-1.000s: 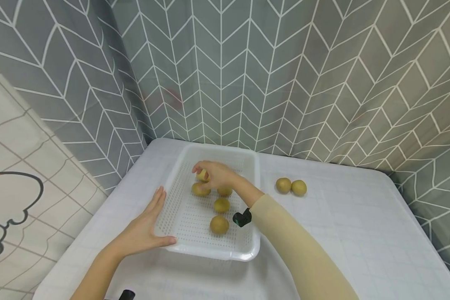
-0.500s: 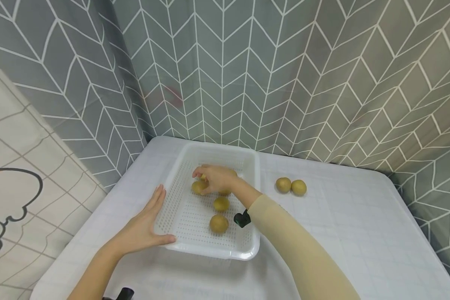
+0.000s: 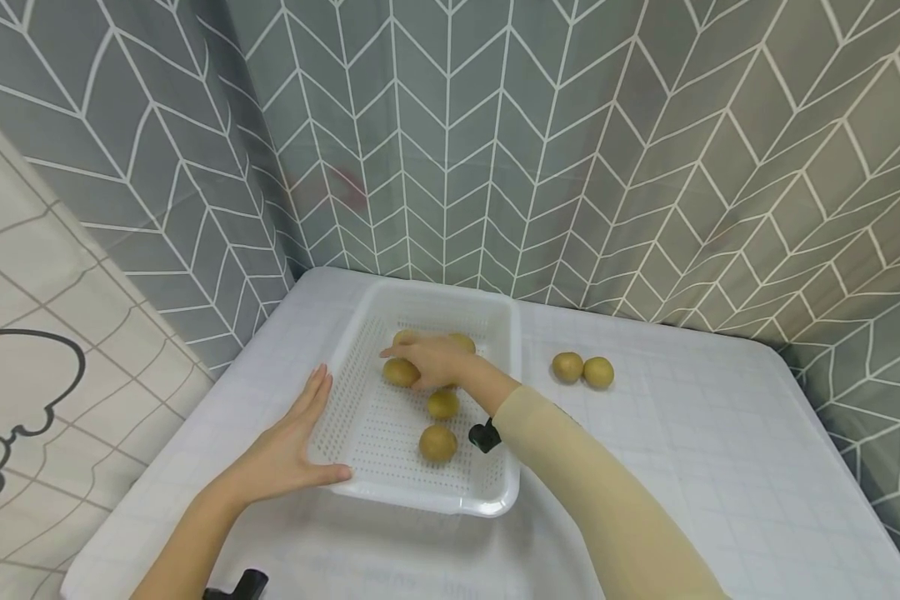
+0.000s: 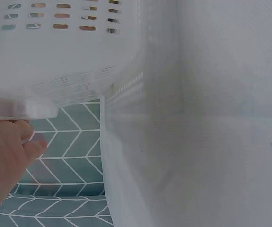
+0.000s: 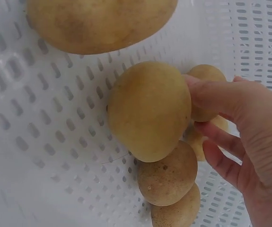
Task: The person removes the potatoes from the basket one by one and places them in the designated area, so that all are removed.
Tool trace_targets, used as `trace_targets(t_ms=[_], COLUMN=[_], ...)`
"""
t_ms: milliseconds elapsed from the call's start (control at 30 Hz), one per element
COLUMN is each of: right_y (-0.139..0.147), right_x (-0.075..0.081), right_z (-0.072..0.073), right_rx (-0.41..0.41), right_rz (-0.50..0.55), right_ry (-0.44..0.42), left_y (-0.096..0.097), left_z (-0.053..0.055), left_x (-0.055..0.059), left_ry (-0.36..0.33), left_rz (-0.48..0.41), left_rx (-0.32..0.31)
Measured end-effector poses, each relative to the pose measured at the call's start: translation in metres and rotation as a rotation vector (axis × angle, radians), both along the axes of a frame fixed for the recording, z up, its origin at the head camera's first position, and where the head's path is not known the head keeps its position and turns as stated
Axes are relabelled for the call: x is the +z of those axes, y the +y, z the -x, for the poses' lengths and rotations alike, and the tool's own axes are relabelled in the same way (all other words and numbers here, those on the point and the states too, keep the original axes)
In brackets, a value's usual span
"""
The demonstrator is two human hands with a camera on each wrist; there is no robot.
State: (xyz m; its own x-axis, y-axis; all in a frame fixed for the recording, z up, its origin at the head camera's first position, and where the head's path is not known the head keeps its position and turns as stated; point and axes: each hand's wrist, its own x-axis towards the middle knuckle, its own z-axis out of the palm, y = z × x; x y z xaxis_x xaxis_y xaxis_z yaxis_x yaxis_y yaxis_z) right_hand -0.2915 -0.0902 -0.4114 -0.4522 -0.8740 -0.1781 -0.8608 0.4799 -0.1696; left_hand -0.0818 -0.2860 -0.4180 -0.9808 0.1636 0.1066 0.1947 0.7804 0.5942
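A white perforated plastic basket (image 3: pixel 375 454) holds several potatoes. My left hand (image 3: pixel 285 458) rests against its near left corner, fingers straight along the left wall and thumb at the front rim. My right hand (image 3: pixel 437 360) reaches inside over the far group, its index finger stretched across a potato (image 3: pixel 399 372). Beyond the hand are another potato (image 3: pixel 405 336) and one to the right (image 3: pixel 462 342). In the right wrist view the thumb tip lies beside the middle potato (image 5: pixel 150 111); contact is hard to tell. The other fingers bend loosely near potatoes behind, without a visible grip.
Two potatoes lie side by side on the white tablecloth right of the basket, the nearer-left potato (image 3: pixel 567 367) touching its neighbour (image 3: pixel 598 372). Nearer in the basket sit two more potatoes, one at the front (image 3: pixel 438 444). A patterned curtain (image 3: pixel 450 167) hangs behind the table.
The right hand has shifted slightly right and toward the person, uncovering the far potato and more of the potato at left. The left hand stays at the basket corner.
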Motion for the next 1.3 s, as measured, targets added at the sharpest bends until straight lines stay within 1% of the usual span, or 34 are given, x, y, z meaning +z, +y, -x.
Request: trace_targets(t_ms=[200,300,433,533,633,833,967,1100,1300], right_y=[-0.002,-0.002,-0.002,-0.002,-0.002,-0.004,-0.005,-0.003,0.005], right_x=[-0.001,-0.002,-0.004,-0.005,-0.005,0.001,0.007,0.017,0.038], right_z=[-0.001,0.0,0.001,0.002,0.003,0.002,-0.001,-0.002,-0.005], right_rx=[0.038,0.036,0.024,0.03,0.035,-0.001,-0.027,-0.065,-0.077], right_rz=[-0.037,-0.036,-0.028,-0.016,0.015,0.139,0.227,0.372,0.582], right_ry=[0.028,0.025,0.011,-0.002,-0.017,-0.052,-0.106,-0.201,-0.248], left_y=[0.0,0.0,0.0,0.001,0.001,0.001,0.002,0.002,0.001], left_z=[0.0,0.0,0.0,0.0,-0.001,-0.002,-0.003,-0.003,-0.002], left_x=[-0.001,-0.001,-0.001,-0.001,0.0,0.0,-0.001,-0.001,0.0], left_ry=[0.001,0.001,0.004,0.005,0.006,0.006,-0.003,0.002,0.009], left_rz=[-0.013,-0.017,-0.014,-0.014,-0.013,-0.01,-0.007,-0.004,0.014], left_rx=[-0.003,-0.003,-0.003,-0.004,-0.005,-0.002,-0.003,-0.007,-0.007])
